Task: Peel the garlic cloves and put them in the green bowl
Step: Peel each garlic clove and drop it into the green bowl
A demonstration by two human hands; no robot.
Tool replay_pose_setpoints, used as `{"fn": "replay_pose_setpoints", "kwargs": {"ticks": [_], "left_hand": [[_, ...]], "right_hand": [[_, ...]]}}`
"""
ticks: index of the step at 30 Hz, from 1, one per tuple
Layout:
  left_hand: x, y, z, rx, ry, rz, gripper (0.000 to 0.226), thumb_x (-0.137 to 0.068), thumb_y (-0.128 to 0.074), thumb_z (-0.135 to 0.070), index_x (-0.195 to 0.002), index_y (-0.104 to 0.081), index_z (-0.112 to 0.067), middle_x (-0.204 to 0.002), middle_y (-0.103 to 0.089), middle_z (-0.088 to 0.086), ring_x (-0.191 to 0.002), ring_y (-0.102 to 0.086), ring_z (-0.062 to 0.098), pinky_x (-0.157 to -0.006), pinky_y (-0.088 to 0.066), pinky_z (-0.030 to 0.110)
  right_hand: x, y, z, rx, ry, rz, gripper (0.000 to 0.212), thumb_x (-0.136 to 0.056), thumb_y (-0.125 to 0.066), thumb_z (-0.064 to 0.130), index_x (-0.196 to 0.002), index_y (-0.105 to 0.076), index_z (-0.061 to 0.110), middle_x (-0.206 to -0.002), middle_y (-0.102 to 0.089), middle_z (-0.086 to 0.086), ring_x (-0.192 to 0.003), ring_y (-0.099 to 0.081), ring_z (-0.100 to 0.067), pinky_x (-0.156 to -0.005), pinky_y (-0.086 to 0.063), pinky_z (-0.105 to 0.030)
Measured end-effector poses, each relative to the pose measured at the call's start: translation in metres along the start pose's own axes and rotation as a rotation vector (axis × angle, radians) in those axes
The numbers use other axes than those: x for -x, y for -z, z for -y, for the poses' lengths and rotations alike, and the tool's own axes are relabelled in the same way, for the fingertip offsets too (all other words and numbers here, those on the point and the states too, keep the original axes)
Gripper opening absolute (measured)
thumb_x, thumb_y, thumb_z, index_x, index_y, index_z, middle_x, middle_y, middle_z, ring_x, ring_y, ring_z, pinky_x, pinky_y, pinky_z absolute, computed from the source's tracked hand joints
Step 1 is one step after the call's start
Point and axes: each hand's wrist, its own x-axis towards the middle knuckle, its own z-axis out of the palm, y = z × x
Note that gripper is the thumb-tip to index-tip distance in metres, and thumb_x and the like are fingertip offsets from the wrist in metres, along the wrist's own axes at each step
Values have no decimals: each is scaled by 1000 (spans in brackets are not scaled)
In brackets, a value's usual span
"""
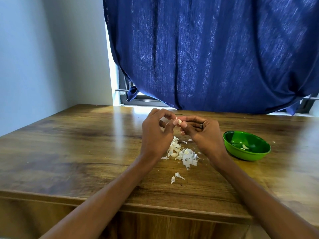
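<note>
Pinched between both hands, garlic clove (179, 122) stands roughly upright.

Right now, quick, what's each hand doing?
Left hand: fingers pinching the garlic clove.
Right hand: fingers pinching the same clove from the other side.

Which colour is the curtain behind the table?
Dark blue curtain, seen best in the head view.

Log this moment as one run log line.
step: peeling | left hand and right hand pinch garlic clove | green bowl: peeled cloves inside | skins on table
</note>
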Motion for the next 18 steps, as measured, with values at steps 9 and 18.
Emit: {"fn": "replay_pose_setpoints", "kwargs": {"ticks": [9, 18], "left_hand": [[0, -1, 1, -45, -48, 14, 17, -91, -71, -3, -91, -65, -19, -95, -56, -13, -78, -67, 21, -58, -59, 40], [0, -1, 1, -36, -57, 32, 22, -91, -70, -1, -92, -64, -22, -97, -55, -9, -77, -67, 20, -56, -50, 23]], "right_hand": [[0, -1, 2, 14, -40, 41, 19, -90, -69, 11, -96, -73, 28, -91, -77, 9, -81, -72, -7, -57, -58, -22], [-1, -1, 0, -55, -96, 31, 17, -92, -67, 9, -97, -71, 25, -93, -77, 7, -83, -73, -12, -57, -59, -25]]}}
